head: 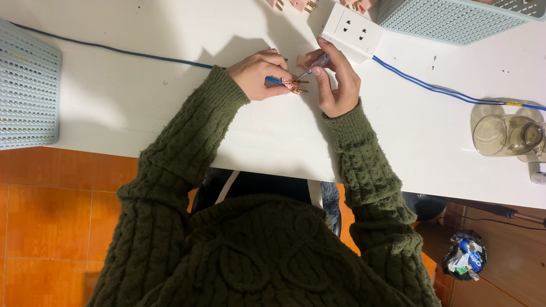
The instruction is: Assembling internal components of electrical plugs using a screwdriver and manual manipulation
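Far left: pale blue perforated basket (25, 88), standing on the white surface (131, 102). A blue cable (114, 49) runs from behind it toward centre.

Centre left: left hand (263, 74), green knit sleeve, grip closed around a small pink plug part (295, 86) with brass prongs and a short blue wire end; the part is held just above the surface, between the two hands.

Centre right: right hand (335, 82), fingers curled shut on a slim screwdriver (313, 66), its tip touching the plug part.

Beyond the hands: white socket strip (351, 31); more pink plug parts (293, 4) at the top edge.

Right: second pale blue basket (449, 20); paired blue wires (432, 86) leading from the strip; a smoky glass jar (506, 135) lying on its side near the surface's right edge.

Lower right, on the floor: crumpled wrappers (465, 256).
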